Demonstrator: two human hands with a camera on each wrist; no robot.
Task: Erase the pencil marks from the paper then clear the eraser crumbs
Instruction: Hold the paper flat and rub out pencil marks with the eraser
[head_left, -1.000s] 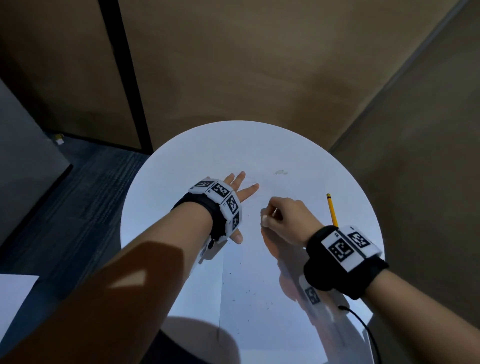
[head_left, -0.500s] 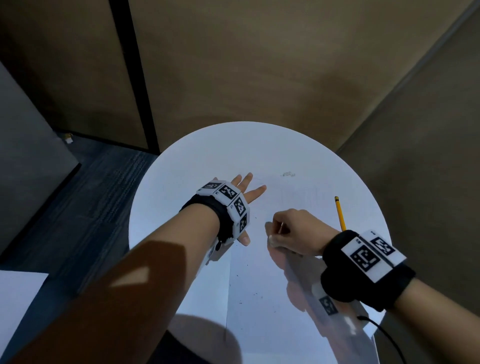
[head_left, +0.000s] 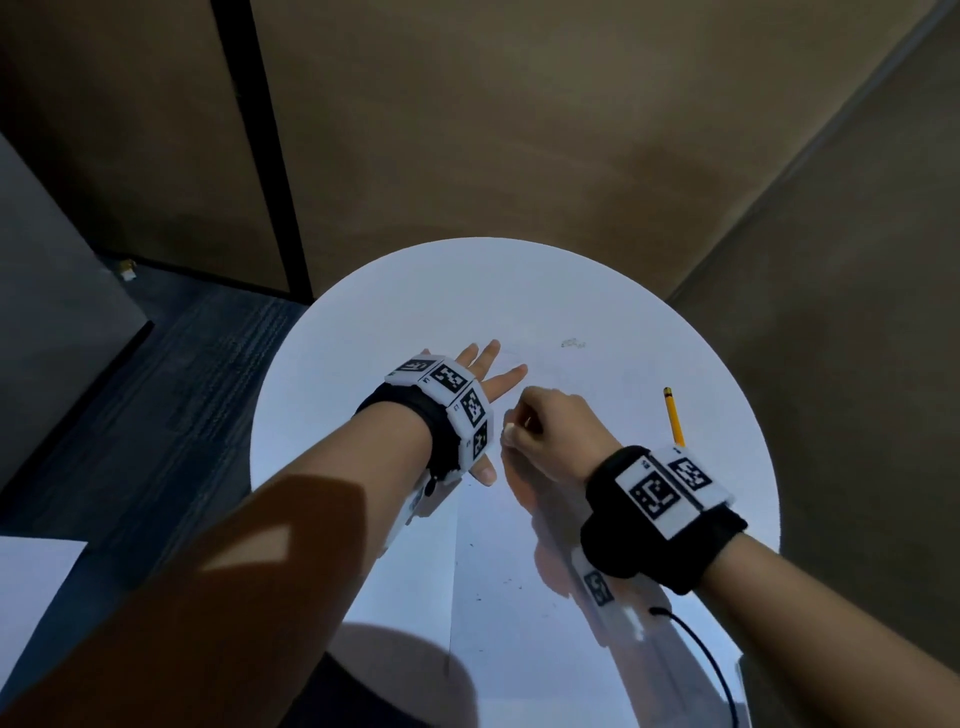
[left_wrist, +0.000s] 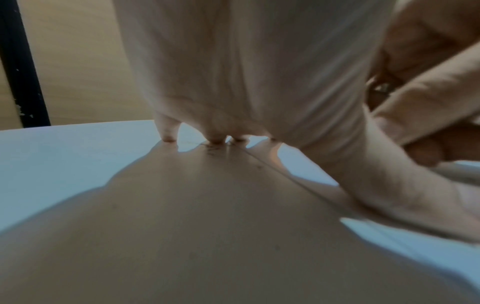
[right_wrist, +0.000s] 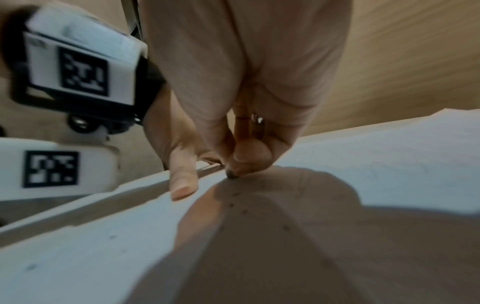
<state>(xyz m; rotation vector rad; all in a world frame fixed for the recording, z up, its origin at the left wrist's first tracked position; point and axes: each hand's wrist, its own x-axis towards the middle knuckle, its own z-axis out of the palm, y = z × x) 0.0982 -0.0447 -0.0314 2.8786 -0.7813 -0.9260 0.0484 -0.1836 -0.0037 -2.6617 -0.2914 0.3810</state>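
Pressing flat with fingers spread, left hand pins the paper; right hand pinches an eraser against it

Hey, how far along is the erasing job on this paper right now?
Mid-erase. Some rubbing looks done: dark crumbs dot the paper. In hand: the left hand presses flat on the sheet while the right hand pinches a small eraser against it. Left: a faint mark near the far edge, then clearing the crumbs. The pencil lies aside.
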